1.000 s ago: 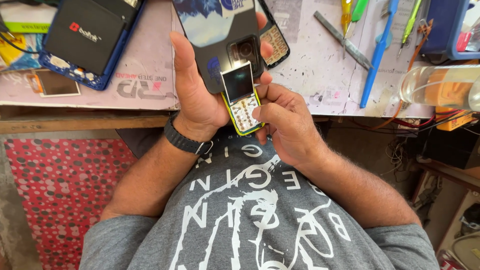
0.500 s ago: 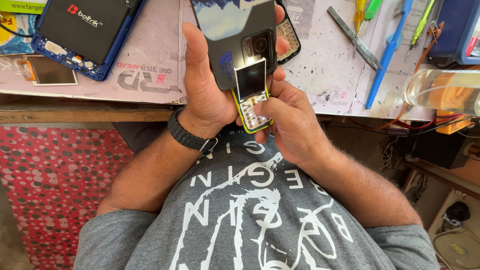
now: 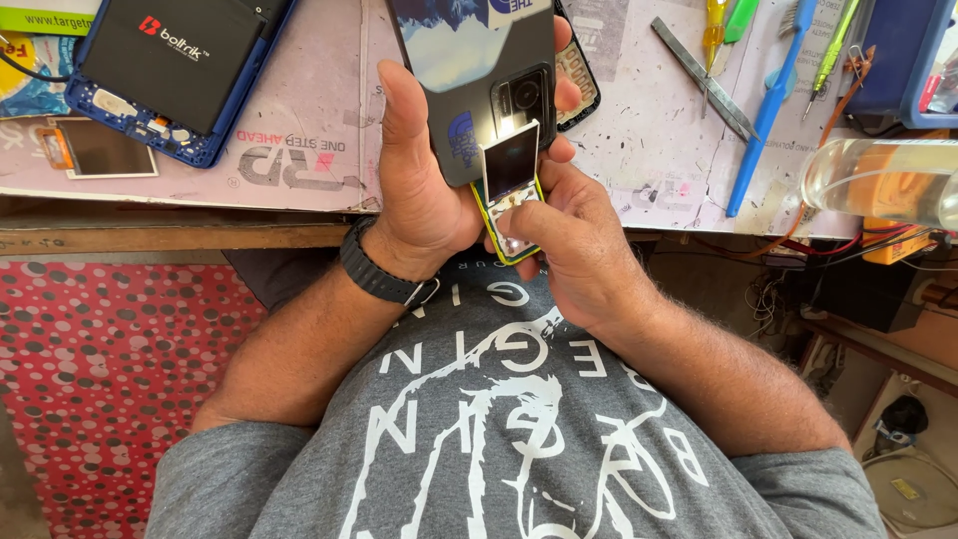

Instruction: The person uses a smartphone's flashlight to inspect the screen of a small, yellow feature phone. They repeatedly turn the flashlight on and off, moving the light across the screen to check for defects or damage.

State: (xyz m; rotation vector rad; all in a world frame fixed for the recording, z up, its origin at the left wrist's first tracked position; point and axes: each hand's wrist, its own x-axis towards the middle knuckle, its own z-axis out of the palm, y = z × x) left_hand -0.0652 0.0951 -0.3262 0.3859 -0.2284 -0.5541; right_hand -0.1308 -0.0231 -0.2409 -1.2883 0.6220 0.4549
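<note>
**Two phones held between both hands at the bench edge**

The left hand [image 3: 424, 190] is closed around a large dark smartphone [image 3: 479, 80], thumb lying along the phone's left edge and fingertips curling round its right edge near one o'clock. The smartphone stands with its back toward the camera, its camera block near the lower right corner, and it reaches up past the top of the frame at twelve o'clock.

A small yellow-edged keypad phone [image 3: 511, 190] sits just below and against the smartphone, at about five o'clock from the left palm. The right hand [image 3: 579, 240] grips it from the four o'clock side, thumb pressed on the lit keypad, fingers wrapped behind. The small phone's screen is tilted up against the smartphone's back, near the camera block. Both hands touch each other around the small phone.

A black wristwatch [image 3: 379, 274] bands the left wrist at seven o'clock from the phones.

On the worktable [image 3: 299, 160] behind, an opened blue-framed phone with a black battery [image 3: 175, 70] lies at ten o'clock, well apart from the hands. A blue plastic tool [image 3: 763, 115] and a metal tool [image 3: 704, 80] lie at two o'clock, and a clear bottle [image 3: 878, 180] lies at three o'clock.
</note>
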